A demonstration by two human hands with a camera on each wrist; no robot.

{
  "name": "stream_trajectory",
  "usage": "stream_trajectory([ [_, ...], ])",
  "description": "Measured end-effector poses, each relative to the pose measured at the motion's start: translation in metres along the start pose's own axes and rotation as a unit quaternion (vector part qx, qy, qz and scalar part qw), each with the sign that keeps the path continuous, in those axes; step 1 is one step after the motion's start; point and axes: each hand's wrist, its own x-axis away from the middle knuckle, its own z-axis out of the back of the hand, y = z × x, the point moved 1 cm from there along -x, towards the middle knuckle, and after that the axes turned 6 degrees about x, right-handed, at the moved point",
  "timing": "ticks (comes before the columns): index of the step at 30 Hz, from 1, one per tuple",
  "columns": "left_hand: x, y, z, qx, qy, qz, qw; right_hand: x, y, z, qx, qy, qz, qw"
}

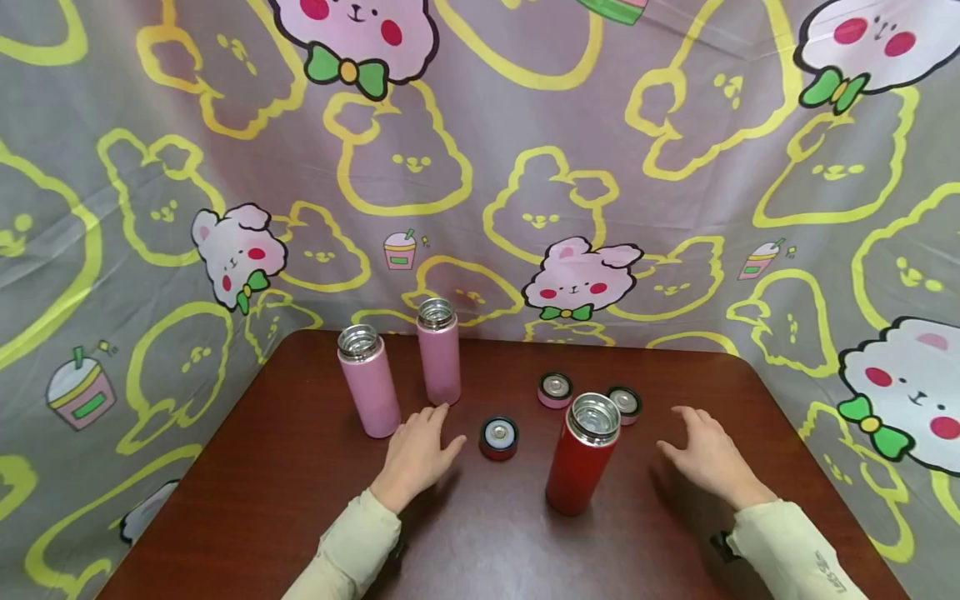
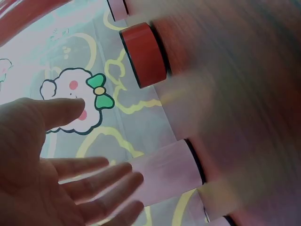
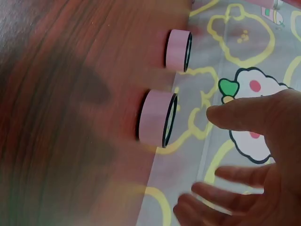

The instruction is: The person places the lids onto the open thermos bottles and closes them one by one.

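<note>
My left hand (image 1: 418,454) is held over the table with fingers spread, holding nothing. Just beyond it stand two uncapped pink bottles, one on the left (image 1: 370,383) and one farther back (image 1: 439,354). To its right lies a red lid (image 1: 498,438), underside up; the left wrist view shows this red lid (image 2: 144,55) past the thumb. An uncapped red bottle (image 1: 577,467) stands upright between the hands. My right hand (image 1: 711,457), fingers parted and holding nothing, is right of that bottle. Two pink lids, one (image 1: 555,390) behind the red bottle and another (image 1: 626,405) nearer this hand, lie underside up.
The brown wooden table (image 1: 480,533) reaches back to a patterned cloth (image 1: 480,275) that hangs behind and on both sides. In the right wrist view both pink lids, the nearer one (image 3: 157,118) and the farther one (image 3: 178,51), sit on the wood.
</note>
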Motion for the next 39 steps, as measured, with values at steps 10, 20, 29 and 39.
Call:
stream_trajectory([
  [10, -0.005, 0.004, -0.006, 0.029, -0.020, -0.043, 0.9985, 0.006, -0.011, -0.010, -0.068, 0.001, 0.122, 0.990],
  [20, -0.019, 0.015, -0.016, 0.050, -0.088, -0.034, 0.9943, 0.011, -0.028, -0.018, -0.131, -0.081, 0.160, 0.975],
  [29, -0.032, 0.023, -0.035, 0.040, -0.140, -0.015, 0.9892, 0.015, -0.048, -0.023, -0.216, -0.132, 0.165, 0.953],
  [39, -0.035, 0.028, -0.046, 0.058, -0.161, 0.004, 0.9853, 0.017, -0.065, -0.038, -0.285, -0.127, 0.177, 0.933],
])
